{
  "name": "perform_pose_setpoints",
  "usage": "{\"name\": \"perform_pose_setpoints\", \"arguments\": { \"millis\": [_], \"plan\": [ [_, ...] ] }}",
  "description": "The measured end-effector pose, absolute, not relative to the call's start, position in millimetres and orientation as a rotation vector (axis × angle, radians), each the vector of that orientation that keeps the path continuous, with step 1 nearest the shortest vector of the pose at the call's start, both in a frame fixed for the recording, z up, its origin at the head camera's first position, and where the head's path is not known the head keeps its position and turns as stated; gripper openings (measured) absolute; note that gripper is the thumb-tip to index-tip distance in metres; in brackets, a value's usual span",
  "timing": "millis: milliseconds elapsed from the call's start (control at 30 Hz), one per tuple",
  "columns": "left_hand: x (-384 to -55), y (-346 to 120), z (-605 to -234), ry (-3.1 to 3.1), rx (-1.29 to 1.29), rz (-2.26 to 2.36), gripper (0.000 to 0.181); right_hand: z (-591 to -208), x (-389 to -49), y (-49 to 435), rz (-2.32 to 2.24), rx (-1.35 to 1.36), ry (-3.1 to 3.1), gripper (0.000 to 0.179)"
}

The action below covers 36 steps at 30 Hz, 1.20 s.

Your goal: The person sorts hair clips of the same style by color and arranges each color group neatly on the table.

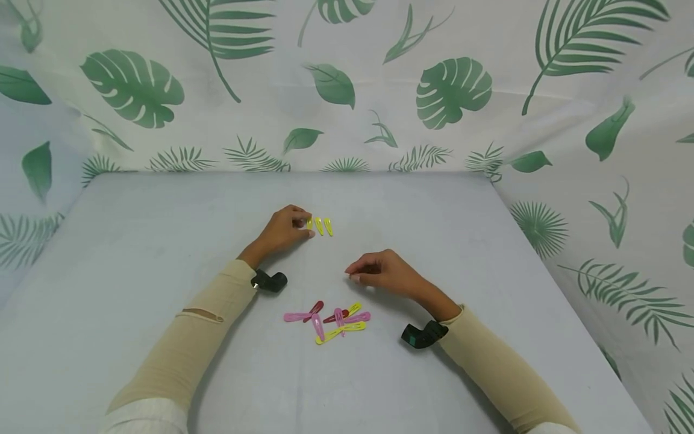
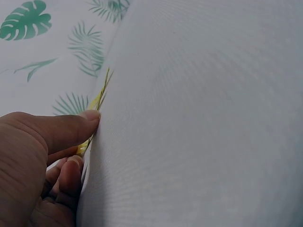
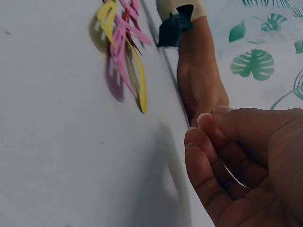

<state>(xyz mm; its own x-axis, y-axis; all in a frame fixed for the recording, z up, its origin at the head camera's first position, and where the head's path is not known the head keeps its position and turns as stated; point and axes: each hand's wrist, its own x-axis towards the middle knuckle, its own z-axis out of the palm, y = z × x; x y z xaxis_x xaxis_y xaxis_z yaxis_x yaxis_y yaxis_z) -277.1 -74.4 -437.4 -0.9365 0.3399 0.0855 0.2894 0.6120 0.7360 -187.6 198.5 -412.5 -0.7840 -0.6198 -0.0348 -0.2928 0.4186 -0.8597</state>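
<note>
At the left end of a short row of yellow snap hair clips, my left hand [image 1: 284, 229] has thumb and fingertips on a yellow hair clip [image 1: 309, 223], pinching it at the tabletop. Two more yellow hair clips [image 1: 323, 226] lie side by side just right of it. In the left wrist view the thumb tip overlaps the thin yellow clips [image 2: 97, 101], seen edge-on. My right hand [image 1: 387, 273] hovers over the table, nearer to me and to the right, its fingers loosely curled and nothing between them.
Between my forearms lies a loose pile of pink hair clips [image 1: 318, 327], red hair clips [image 1: 317, 307] and yellow hair clips [image 1: 355, 327], some crossing each other. A pale cloth covers the table [image 1: 434, 217]. Behind it hangs a leaf-print curtain [image 1: 379, 84].
</note>
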Motion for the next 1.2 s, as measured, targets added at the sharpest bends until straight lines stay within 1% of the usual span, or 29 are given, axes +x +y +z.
{"name": "perform_pose_setpoints", "arguments": {
  "millis": [233, 533, 833, 1200],
  "plan": [
    [-278.4, -75.2, -438.3, 2.76, 0.541, 1.256, 0.043, -416.0, -172.4, 201.8, -1.291, -0.783, 2.29, 0.02],
    [-278.0, -76.1, -437.7, 2.753, 0.552, 1.273, 0.043, -421.2, -162.6, 202.9, -1.223, -0.922, 2.3, 0.022],
    [-278.7, -74.5, -440.0, 2.761, 0.542, 1.266, 0.042, -423.5, -155.0, 203.8, -1.146, -1.005, 2.305, 0.028],
    [-276.2, -74.7, -437.2, 2.755, 0.539, 1.275, 0.042, -424.8, -153.1, 201.1, -1.048, -1.15, 2.379, 0.022]
  ]
}}
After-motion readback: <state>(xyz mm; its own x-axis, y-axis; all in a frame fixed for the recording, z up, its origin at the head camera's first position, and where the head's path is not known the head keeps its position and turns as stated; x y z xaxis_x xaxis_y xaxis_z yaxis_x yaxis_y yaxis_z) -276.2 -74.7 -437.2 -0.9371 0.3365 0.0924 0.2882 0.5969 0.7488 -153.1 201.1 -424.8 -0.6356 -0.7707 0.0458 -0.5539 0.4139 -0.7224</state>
